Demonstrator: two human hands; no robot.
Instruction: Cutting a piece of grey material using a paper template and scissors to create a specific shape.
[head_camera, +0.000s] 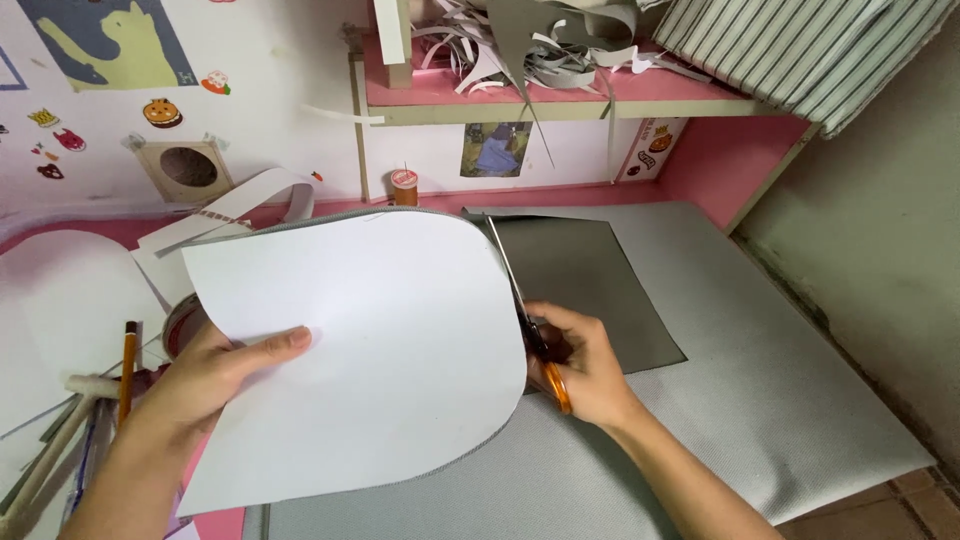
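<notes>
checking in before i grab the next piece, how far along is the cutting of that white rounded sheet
Well along. Done: the near curved edge of the white sheet already follows the rounded outline, down to its bottom corner. In hand: the left hand holds the sheet up while the right hand works orange-handled scissors along the right curve, blades pointing up. Left: the curve ahead of the blades, toward the top edge, over the grey fabric.

Left hand (215, 375) low at the left, forearm angled up from the bottom edge, thumb laid flat on top, fingers tucked under; right hand (580, 365) entering from lower right, wrist bent inward, fingers curled and closed.
</notes>
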